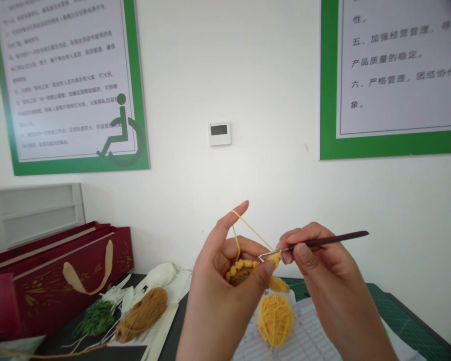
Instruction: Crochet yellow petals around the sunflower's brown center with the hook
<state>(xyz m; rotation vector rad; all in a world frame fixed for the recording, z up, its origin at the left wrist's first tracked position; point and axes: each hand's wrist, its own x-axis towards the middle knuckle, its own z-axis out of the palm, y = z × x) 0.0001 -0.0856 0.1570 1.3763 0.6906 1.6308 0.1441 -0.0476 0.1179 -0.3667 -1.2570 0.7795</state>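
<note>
Yellow yarn (251,230), soft and light, wraps the left hand (218,296), which pinches the limp crochet piece (240,271); the right hand (319,265) grips a crochet hook (323,241) above the yarn ball (275,320).

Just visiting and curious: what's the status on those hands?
Left hand: crochet piece, yarn over forefinger. Right hand: crochet hook. Yarn ball below.

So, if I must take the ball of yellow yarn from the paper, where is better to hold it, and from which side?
Probably cup the ball of yellow yarn whole, coming from above and slightly right, past the right hand. It sits loose on the printed sheet, so a soft all-round grip suits it better than a pinch; the crochet piece hangs just above it.
</note>
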